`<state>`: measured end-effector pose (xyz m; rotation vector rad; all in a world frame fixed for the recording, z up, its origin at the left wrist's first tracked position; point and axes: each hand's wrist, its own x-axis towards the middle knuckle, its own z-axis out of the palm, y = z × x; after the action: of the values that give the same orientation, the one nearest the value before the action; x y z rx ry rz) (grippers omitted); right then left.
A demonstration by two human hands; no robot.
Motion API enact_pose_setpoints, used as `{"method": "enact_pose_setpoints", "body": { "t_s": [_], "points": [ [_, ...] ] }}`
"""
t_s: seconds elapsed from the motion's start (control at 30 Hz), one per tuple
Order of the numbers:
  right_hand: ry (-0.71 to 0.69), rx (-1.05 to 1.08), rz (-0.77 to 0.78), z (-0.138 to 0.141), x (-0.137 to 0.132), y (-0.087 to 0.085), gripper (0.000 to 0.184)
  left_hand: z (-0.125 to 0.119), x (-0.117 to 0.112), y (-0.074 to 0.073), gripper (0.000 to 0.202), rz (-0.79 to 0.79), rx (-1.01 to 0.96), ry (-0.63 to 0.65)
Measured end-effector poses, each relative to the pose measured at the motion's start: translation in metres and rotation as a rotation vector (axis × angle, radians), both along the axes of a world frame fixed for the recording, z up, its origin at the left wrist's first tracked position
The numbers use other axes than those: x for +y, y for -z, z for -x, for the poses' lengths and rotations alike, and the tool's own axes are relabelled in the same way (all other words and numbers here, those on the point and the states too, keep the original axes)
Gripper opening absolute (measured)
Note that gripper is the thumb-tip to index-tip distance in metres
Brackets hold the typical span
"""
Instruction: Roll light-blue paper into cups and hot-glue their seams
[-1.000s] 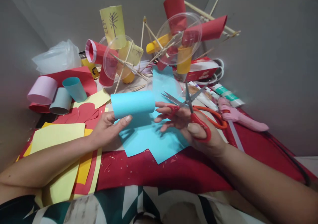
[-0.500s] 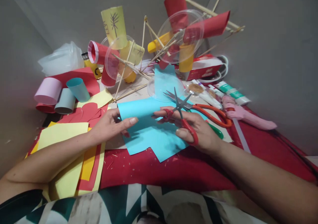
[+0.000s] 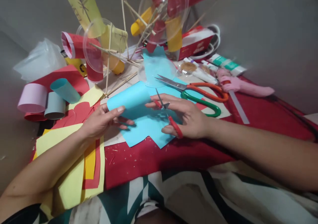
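Now the right hand [image 3: 192, 118], gripping red scissors [image 3: 175, 127], no longer hides the green handle [image 3: 217, 111], while the left hand [image 3: 98, 122] pinches the blue roll [image 3: 128, 97], leaving neither free.

The left hand [image 3: 96, 121] holds curled blue paper [image 3: 129, 96]; the right hand [image 3: 190, 116] — fingers in small red-handled scissors [image 3: 164, 105] — is at its three-o'clock end. From the right hand, larger scissors [image 3: 188, 87] lie at one o'clock, a pink glue gun [image 3: 244, 86] at two; from the left, a pink paper tube [image 3: 32, 99] sits toward ten.
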<state>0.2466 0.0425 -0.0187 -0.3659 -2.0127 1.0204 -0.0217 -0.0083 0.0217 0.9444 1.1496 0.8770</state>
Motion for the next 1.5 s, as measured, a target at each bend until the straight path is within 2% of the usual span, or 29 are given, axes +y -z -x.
{"method": "enact_pose_setpoints", "body": {
  "t_s": [0.13, 0.27, 0.43, 0.53, 0.63, 0.77, 0.9, 1.0, 1.1, 1.2, 1.33, 1.5],
  "points": [
    [-0.005, -0.015, -0.053, 0.004, 0.001, 0.004, 0.047, 0.002, 0.007, 0.008, 0.045, -0.045, -0.008, -0.035],
    [-0.012, -0.008, -0.021, 0.009, 0.000, 0.004, 0.046, 0.003, 0.012, 0.016, 0.040, -0.121, -0.110, -0.065],
    [-0.031, -0.028, -0.030, 0.009, -0.003, 0.005, 0.046, 0.003, 0.014, 0.027, 0.048, -0.181, -0.141, -0.092],
    [-0.066, 0.014, 0.089, 0.009, -0.005, 0.003, 0.046, 0.007, 0.014, 0.035, 0.043, -0.274, -0.102, -0.164],
    [-0.072, 0.058, 0.246, 0.010, -0.008, 0.000, 0.045, 0.010, 0.011, 0.040, 0.035, -0.385, 0.031, -0.189],
    [-0.078, 0.055, 0.373, 0.014, -0.010, -0.004, 0.049, 0.009, 0.002, 0.038, 0.029, -0.511, 0.204, -0.121],
    [-0.086, 0.015, 0.396, 0.015, -0.011, -0.005, 0.050, 0.008, -0.002, 0.036, 0.025, -0.508, 0.203, -0.080],
    [-0.074, 0.002, 0.330, 0.012, -0.012, -0.004, 0.046, 0.011, 0.000, 0.040, 0.028, -0.422, 0.152, -0.121],
    [-0.024, -0.016, 0.197, 0.009, -0.012, -0.003, 0.042, 0.012, 0.002, 0.041, 0.032, -0.351, 0.067, -0.147],
    [0.018, -0.010, 0.003, 0.008, -0.011, -0.002, 0.037, 0.008, 0.004, 0.033, 0.036, -0.294, -0.033, -0.158],
    [-0.006, -0.004, -0.210, 0.009, -0.011, 0.001, 0.040, 0.000, 0.003, 0.025, 0.035, -0.233, -0.100, -0.204],
    [-0.033, -0.090, -0.315, 0.015, -0.011, 0.005, 0.046, 0.001, 0.003, 0.027, 0.029, -0.221, -0.181, -0.220]
  ]
}}
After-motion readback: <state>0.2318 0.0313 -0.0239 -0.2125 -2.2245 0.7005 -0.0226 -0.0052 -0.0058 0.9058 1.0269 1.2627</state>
